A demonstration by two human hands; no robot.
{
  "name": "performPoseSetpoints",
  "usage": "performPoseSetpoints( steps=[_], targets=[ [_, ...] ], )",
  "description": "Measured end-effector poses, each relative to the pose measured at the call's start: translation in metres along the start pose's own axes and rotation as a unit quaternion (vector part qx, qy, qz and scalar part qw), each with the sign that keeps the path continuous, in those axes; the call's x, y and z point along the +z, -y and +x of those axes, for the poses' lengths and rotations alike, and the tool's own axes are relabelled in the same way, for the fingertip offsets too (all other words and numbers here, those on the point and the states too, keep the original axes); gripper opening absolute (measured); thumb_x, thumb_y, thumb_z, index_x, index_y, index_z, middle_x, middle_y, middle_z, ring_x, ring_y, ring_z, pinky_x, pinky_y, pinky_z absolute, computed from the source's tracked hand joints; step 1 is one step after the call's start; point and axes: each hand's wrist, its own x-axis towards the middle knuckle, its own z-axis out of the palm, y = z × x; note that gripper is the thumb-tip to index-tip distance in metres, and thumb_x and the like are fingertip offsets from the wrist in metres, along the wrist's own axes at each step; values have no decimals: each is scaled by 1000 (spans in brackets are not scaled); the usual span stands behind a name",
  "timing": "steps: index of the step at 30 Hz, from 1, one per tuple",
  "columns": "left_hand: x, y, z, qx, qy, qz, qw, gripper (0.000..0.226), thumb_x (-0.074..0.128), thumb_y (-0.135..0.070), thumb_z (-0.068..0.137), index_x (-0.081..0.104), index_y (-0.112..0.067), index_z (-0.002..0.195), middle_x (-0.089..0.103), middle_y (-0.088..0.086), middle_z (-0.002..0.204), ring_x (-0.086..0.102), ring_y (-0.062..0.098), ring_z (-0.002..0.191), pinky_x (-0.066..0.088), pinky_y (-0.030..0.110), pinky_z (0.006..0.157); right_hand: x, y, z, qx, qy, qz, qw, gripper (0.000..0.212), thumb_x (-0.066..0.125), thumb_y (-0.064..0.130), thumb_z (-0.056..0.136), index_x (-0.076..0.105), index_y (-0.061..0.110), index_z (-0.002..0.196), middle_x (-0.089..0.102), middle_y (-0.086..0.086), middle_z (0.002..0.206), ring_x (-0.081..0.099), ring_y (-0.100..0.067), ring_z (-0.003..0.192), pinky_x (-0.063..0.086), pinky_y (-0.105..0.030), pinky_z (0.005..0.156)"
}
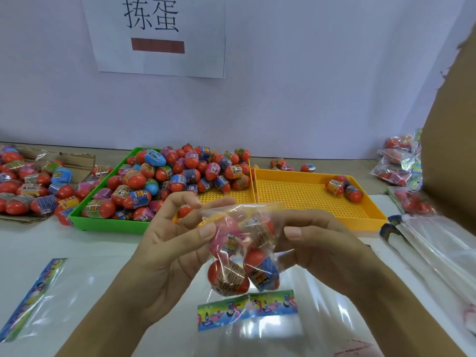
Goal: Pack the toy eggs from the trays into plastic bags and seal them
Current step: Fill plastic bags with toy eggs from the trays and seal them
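Egg-heaped green tray (103,222) behind bag (239,248)

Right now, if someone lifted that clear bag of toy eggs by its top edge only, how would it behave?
The plastic bag would probably sag and swing: its film is crumpled between both hands. The toy eggs hang low, so the weight likely pulls downward. The glossy film may be slippery.
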Motion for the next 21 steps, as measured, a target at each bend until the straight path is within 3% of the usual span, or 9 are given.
performPoseSetpoints(
  steps=[2,4,7,9,12,15,16,18,21],
  targets=[
    [2,1,0,24,-38,-7,999,42,92,-8,59,66,-22,90,67,20,123,70,31,107,60,29,73,4,-3,0,0,-11,-73,997,46,74,30,83,66,20,127,70,-10,118,69,-32,105,60,-45,79],
    [5,3,2,57,-107,46,992,42,85,0,61,62,-20,91,71,17,117,71,30,105,60,30,72,10,-4,4,-13,-36,-143,989,45,76,19,84,65,27,127,69,-9,120,69,-32,106,59,-51,83],
    [7,0,5,119,-203,90,968,46,82,3,61,55,-18,92,73,13,111,69,28,109,56,34,84,18,11,11,-123,-93,-319,935,37,72,9,84,70,32,113,71,3,111,71,-20,98,61,-38,78],
    [4,-3,6,141,-254,65,955,37,77,-4,64,54,-16,90,74,13,106,70,28,108,56,34,86,12,31,16,-239,-122,-560,784,35,67,6,84,70,29,109,70,8,110,68,-11,95,57,-27,77],
    [0,-7,7,136,-279,-6,951,22,65,-10,67,53,-13,86,75,16,100,72,30,102,60,31,81,-14,62,29,-348,-70,-768,533,24,57,5,92,71,14,109,69,-12,113,68,-31,101,56,-42,80],
    [-1,-8,7,116,-278,-39,953,25,65,-13,64,53,-12,86,75,18,98,73,31,99,61,31,80,-76,108,42,-279,-97,-870,395,32,64,-12,81,75,8,104,68,-20,114,64,-42,110,51,-50,85],
    [-1,-7,8,109,-281,-42,953,26,65,-14,64,52,-12,86,75,19,99,73,31,98,61,33,81,-98,125,45,-213,-147,-885,387,39,67,-16,76,75,7,106,65,-22,121,58,-45,119,46,-52,92],
    [0,-4,8,95,-287,-37,952,25,65,-14,65,52,-11,85,75,20,98,73,31,98,58,37,83,-129,149,41,-51,-252,-866,428,50,72,-8,78,68,11,125,50,-22,143,34,-45,140,30,-55,112],
    [0,-1,9,83,-268,-23,959,24,66,-15,66,52,-10,85,75,20,94,74,31,94,54,36,82,-125,138,30,-74,-297,-815,492,49,74,3,82,63,11,130,54,-19,141,33,-39,142,30,-58,113]
  ],
)
